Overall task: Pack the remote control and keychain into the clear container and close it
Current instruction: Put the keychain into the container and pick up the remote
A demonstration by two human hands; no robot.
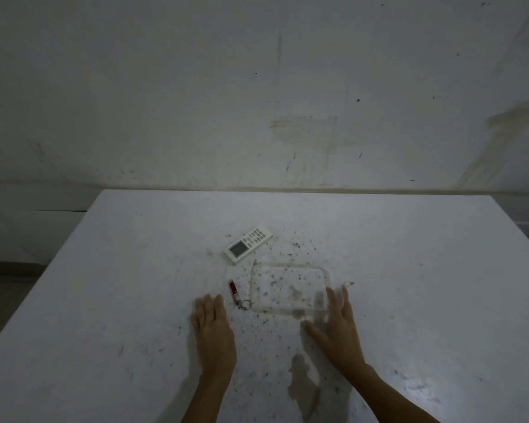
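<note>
A: The right hand (338, 323) lies open against the clear container (289, 290)'s near right corner; the left hand (213, 326) rests flat and empty on the surface (409, 270).

B: The container could skid if pushed. The remote control (248, 244), just beyond it, runs diagonally, screen end nearer; the keychain (236, 296), beside its left edge, points away.

A white table (409, 270), speckled with dark spots and marked by a brownish stain near its front edge, is set against a dim, off-white wall (196, 87) that is scuffed, streaked and discoloured by yellowish patches under weak light.
</note>
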